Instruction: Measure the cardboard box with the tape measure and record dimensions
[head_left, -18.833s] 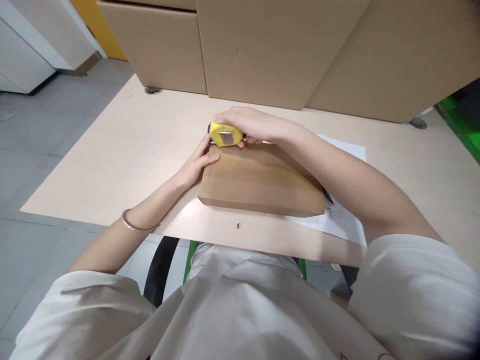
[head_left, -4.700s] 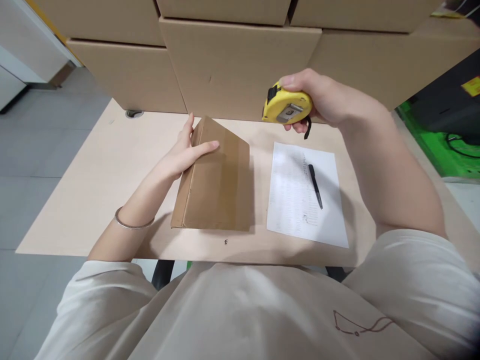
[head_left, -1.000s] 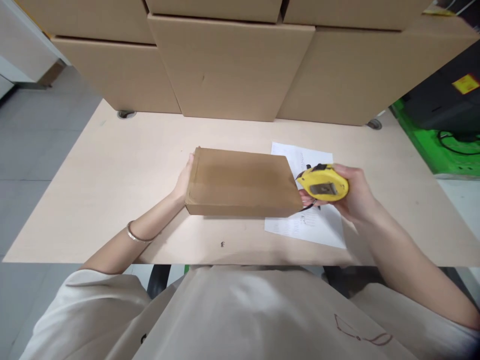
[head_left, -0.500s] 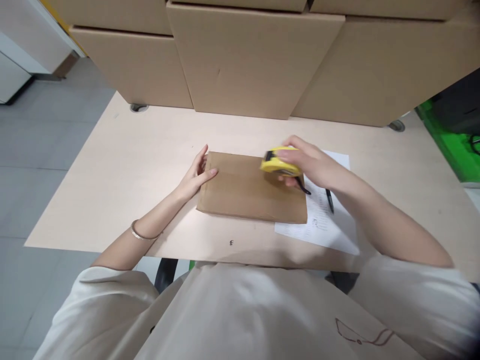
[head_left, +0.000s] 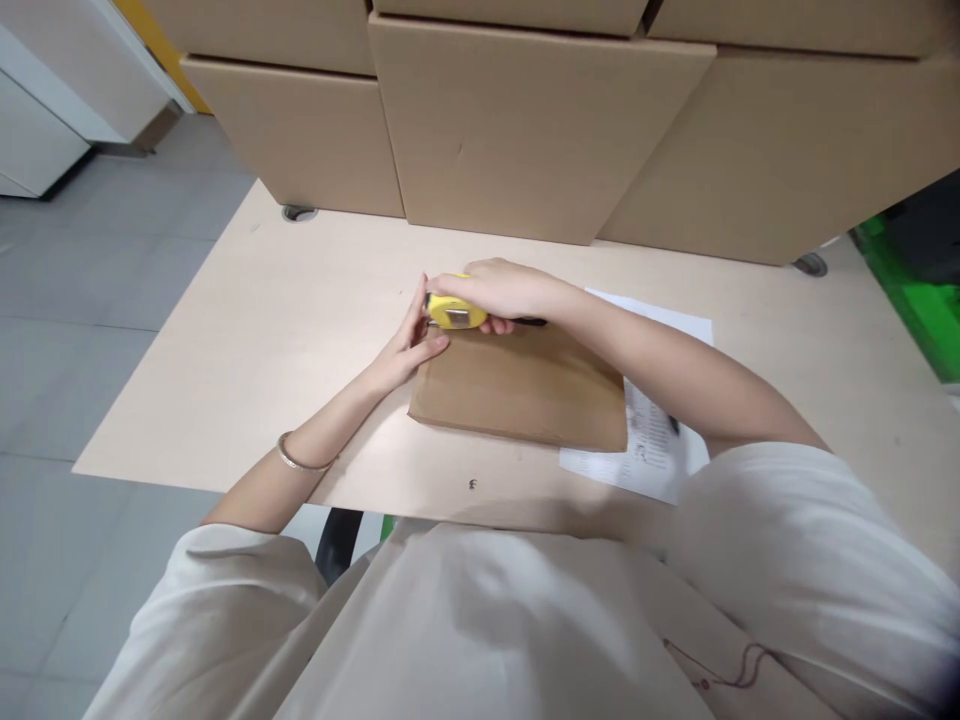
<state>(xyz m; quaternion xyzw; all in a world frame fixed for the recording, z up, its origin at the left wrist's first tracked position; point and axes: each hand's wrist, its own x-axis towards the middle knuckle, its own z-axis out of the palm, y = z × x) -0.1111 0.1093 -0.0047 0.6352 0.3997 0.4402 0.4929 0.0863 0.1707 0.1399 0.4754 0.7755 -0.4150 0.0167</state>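
A flat brown cardboard box [head_left: 525,390] lies on the light wooden table [head_left: 285,330]. My right hand [head_left: 491,288] is closed over a yellow tape measure [head_left: 454,313] and holds it at the box's far left corner. My left hand [head_left: 409,345] rests against the box's left edge, thumb on top of the box, fingers reaching up to the tape measure's front end. Whether those fingers pinch the tape tip is hidden.
A printed sheet of paper [head_left: 660,440] lies under the box's right side, with a pen partly hidden by my right arm. Large cardboard cartons [head_left: 540,130] stand along the table's far edge. A green object [head_left: 922,310] is at the right.
My right hand has carried the tape measure left across the box to its far left corner. My left hand has stayed at the box's left edge and its fingers now meet the tape measure.
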